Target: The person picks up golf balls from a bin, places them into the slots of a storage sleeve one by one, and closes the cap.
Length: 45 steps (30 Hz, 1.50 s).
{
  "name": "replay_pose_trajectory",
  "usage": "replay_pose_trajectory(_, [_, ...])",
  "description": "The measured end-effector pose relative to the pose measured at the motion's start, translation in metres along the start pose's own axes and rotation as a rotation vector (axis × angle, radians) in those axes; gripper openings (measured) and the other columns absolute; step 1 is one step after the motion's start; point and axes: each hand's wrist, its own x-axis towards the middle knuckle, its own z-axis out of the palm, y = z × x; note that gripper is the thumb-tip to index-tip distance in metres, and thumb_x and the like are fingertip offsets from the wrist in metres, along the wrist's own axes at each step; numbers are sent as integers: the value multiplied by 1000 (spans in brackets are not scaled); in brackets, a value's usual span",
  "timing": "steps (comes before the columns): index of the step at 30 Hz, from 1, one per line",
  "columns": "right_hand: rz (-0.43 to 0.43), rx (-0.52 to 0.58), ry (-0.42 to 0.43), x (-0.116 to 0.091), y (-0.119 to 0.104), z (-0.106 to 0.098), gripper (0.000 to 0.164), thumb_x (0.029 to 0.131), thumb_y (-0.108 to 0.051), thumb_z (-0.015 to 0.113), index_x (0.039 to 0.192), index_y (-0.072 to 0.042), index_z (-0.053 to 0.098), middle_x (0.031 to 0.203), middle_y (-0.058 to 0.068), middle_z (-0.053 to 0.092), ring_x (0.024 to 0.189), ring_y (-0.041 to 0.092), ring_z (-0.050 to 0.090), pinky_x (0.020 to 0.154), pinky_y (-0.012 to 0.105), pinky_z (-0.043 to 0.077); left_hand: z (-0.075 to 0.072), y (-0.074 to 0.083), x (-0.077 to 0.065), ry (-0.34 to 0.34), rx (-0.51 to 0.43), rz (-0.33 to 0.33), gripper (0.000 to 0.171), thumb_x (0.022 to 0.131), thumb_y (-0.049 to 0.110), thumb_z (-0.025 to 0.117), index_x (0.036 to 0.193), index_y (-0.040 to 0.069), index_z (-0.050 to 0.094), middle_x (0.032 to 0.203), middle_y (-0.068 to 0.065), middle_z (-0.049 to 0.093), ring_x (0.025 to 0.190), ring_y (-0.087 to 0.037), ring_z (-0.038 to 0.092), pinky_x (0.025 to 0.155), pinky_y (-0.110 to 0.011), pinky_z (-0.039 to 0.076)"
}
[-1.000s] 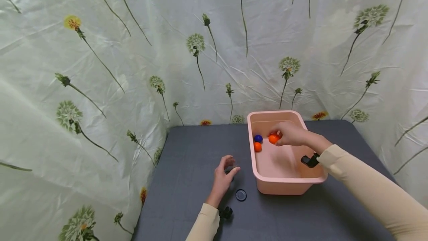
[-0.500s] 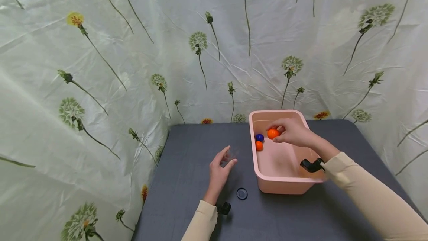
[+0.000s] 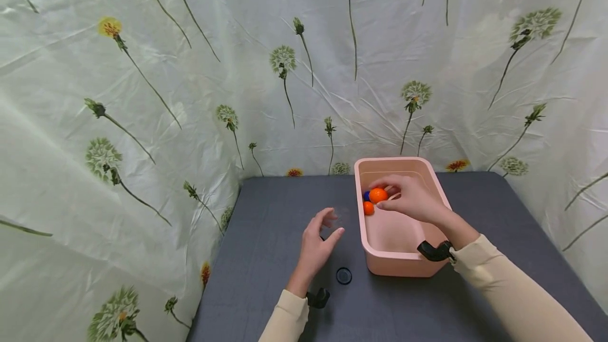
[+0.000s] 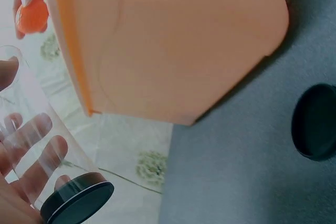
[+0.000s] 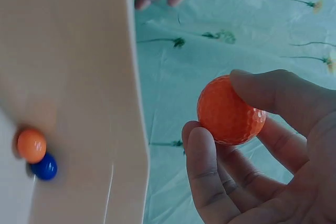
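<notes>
Right fingers (image 5: 202,169) part-closed, pinching ball (image 5: 228,113); left fingers (image 4: 34,182) curled round tube (image 4: 39,95). Suggest: tube steady, ball clear of bin (image 3: 399,267).

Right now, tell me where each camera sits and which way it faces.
Head: worn there, facing forward and down at box, table and sheet; left hand, right hand and sleeves show.
Left wrist: worn there, facing a held clear tube, the box's outside and a black lid; parts of both hands show.
Right wrist: worn there, facing a held orange ball and the box's inside; parts of both hands show.
Both wrist views share that orange ball.
</notes>
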Motion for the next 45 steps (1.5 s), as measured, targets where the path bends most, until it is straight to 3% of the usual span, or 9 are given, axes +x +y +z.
replay_pose_trajectory(7, [-63,115,-11,-6,-8,17,41,85,-12,82,124,-14,68,111,0,69,93,25,66,79,36,57,-1,16,2,27,-2,55,51,88,38,79,134,25,62,118,0,69,102,-14,60,81,-39,53])
replay_pose_trajectory(10, [-70,153,-23,-9,-13,22,41,85,-12,83,123,-14,68,111,1,68,93,26,66,79,36,58,-2,19,2,51,13,81,54,84,36,82,134,27,63,115,4,70,101,-12,61,85,-40,52])
replay_pose_trajectory(15, [-71,218,-47,-13,-17,29,40,85,-12,82,123,-16,67,115,2,68,94,27,66,80,34,58,-3,21,0,64,2,117,59,80,33,85,135,29,64,112,7,70,99,-12,64,88,-39,52])
replay_pose_trajectory(19, [-78,228,-39,-16,-15,36,41,86,-16,82,124,-14,67,116,1,68,95,28,65,82,36,58,-3,22,-1,63,-3,166,58,81,33,84,135,25,65,111,8,69,94,-15,64,80,-33,55])
replay_pose_trajectory(26, [-53,242,-39,-20,-14,44,41,86,-20,83,124,-21,68,116,1,67,99,30,65,82,34,57,-1,20,-3,58,24,243,57,82,22,86,135,22,64,114,6,70,94,-12,64,80,-37,56])
replay_pose_trajectory(34, [-40,244,-26,-22,-14,47,42,85,-13,83,124,-12,67,115,6,67,98,28,64,79,34,57,0,19,-5,62,21,231,55,78,25,89,128,19,68,113,-1,72,96,-13,65,82,-33,56])
replay_pose_trajectory(38, [-35,233,-32,-23,-13,47,41,85,-15,83,123,-14,68,114,4,67,96,26,65,79,33,58,0,20,-6,66,-8,252,54,78,23,89,128,17,69,113,-3,72,95,-15,66,83,-33,56])
replay_pose_trajectory(45, [-55,211,-32,-25,-11,46,41,85,-22,83,123,-16,69,114,2,68,95,25,66,80,33,58,0,20,-5,62,-20,249,55,76,22,90,127,19,70,113,6,72,95,-11,65,81,-34,57])
